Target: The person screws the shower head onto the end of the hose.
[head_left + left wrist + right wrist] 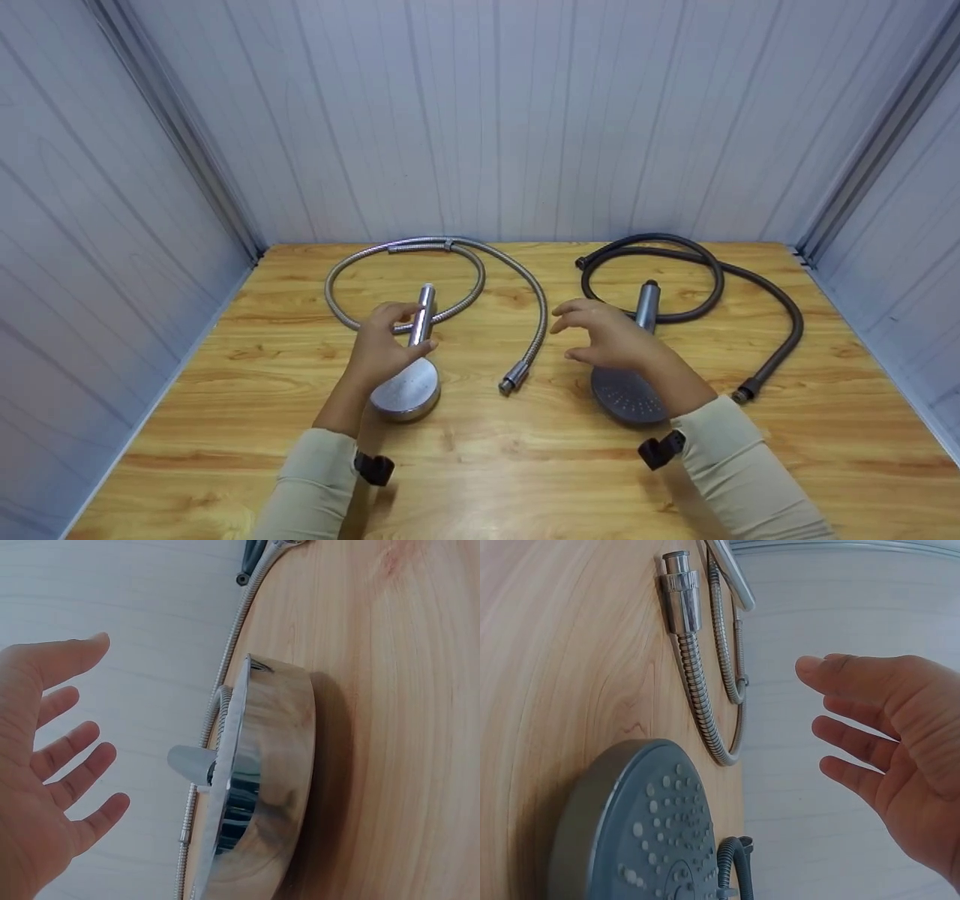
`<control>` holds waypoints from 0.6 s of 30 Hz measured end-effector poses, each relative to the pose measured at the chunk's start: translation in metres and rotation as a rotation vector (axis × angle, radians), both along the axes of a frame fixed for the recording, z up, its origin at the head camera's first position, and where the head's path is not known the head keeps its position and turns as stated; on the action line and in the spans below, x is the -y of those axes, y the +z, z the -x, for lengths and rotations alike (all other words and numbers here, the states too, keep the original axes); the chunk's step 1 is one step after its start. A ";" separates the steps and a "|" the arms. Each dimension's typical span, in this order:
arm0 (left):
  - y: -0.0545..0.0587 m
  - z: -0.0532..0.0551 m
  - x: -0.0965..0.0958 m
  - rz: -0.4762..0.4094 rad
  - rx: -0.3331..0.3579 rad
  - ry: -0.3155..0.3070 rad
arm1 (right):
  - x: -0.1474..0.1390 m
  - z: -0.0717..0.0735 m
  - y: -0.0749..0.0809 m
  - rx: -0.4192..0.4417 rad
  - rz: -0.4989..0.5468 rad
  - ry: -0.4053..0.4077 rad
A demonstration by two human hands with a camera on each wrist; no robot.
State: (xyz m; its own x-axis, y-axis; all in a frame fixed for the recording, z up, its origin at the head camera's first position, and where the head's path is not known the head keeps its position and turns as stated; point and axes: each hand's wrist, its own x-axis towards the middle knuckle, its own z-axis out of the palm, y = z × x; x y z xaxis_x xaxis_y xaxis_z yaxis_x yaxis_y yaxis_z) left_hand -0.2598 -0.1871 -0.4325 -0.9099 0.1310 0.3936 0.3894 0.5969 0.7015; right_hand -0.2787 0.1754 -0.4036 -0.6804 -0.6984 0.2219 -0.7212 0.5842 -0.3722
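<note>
A chrome shower head lies on the wooden table with its handle pointing away. Above it hovers my left hand, thumb and fingers spread apart; the left wrist view shows nothing between them. To the right lies a dark grey shower head, nozzle face up, its nozzles plain in the right wrist view. My right hand is over its handle, fingers loosely bent and holding nothing. A chrome shower hose loops behind the left head, and a black shower hose coils behind the right one.
The wooden table is bounded by a pale panelled back wall and side walls on the left and right. One end of the chrome hose, with its metal fitting, lies between the two shower heads.
</note>
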 end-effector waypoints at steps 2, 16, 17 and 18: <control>-0.001 0.001 -0.002 -0.011 0.013 0.007 | 0.002 0.001 -0.001 -0.002 -0.002 0.005; -0.007 0.009 -0.009 -0.077 0.035 0.055 | 0.011 0.011 -0.011 0.025 0.055 0.039; -0.007 0.009 -0.009 -0.085 0.042 0.057 | 0.012 0.011 -0.012 0.023 0.055 0.041; -0.007 0.010 -0.009 -0.092 0.049 0.059 | 0.012 0.012 -0.013 0.024 0.057 0.044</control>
